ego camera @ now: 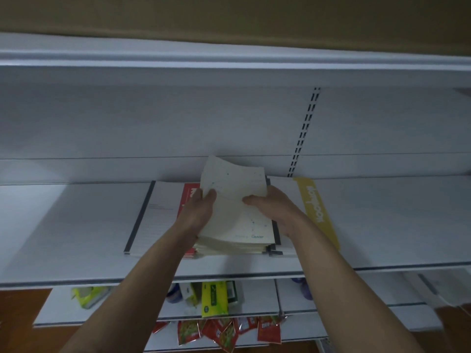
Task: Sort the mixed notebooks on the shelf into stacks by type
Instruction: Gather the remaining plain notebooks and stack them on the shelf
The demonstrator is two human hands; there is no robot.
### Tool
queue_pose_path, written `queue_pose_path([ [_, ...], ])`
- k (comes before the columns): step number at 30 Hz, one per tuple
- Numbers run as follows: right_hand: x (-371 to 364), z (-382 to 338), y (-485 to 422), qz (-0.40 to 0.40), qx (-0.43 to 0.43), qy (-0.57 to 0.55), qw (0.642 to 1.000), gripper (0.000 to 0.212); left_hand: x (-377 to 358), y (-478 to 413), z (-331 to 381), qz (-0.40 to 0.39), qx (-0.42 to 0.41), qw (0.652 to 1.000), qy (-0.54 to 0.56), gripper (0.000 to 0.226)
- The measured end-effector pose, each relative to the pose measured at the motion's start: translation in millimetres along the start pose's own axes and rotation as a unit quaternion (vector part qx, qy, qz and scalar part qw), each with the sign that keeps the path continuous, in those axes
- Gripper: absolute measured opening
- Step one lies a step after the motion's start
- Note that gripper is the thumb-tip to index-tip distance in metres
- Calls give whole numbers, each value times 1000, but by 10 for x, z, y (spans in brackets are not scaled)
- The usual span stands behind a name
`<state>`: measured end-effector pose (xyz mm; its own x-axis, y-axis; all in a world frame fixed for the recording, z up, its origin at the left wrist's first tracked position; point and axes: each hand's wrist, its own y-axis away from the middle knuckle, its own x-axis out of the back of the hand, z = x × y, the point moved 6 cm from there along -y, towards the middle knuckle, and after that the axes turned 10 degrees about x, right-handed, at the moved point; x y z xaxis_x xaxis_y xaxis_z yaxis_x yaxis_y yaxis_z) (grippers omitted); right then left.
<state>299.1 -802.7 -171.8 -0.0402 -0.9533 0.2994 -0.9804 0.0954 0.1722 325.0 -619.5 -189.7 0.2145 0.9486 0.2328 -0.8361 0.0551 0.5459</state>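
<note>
Cream notebook stack [239, 225] mid-shelf [76, 238], near front edge. Left hand [198, 210] and right hand [275, 207] pinch lifted top cover from either side. Cover reads "Cancer". White notebook [158, 215] left, yellow-spined one [318, 207] right. Shelf ends bare.

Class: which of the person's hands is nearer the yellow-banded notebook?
Right. The right hand grips the cream notebooks' right edge, just beside the yellow-banded notebook; the left hand grips their far left side.
</note>
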Motion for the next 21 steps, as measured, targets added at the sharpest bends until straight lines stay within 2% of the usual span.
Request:
queue_pose_path([
  [3,-44,-29,6,-2,19,26,999,53,14,14,5,-14,-14,1000,-5,50],
  [6,-66,-56,14,-16,25,76,997,56,16,6,2,-7,-39,999,-30,42],
  [8,-67,-55,26,-19,20,85,996,58,16,13,4,2,-54,997,-54,43],
  [11,-63,-37,52,6,25,99,995,60,5,52,27,-28,-52,998,-31,46],
  [13,-38,-60,47,52,47,161,985,68,67,69,31,-50,-42,998,-2,55],
  [15,-54,-120,33,69,53,269,959,80,218,87,28,-55,-49,997,2,62],
  [17,-142,-179,36,48,40,358,932,80,451,90,31,-11,-73,997,-38,64],
  [21,-287,-276,48,27,32,426,904,70,1060,6,-63,153,-64,979,-122,60],
])
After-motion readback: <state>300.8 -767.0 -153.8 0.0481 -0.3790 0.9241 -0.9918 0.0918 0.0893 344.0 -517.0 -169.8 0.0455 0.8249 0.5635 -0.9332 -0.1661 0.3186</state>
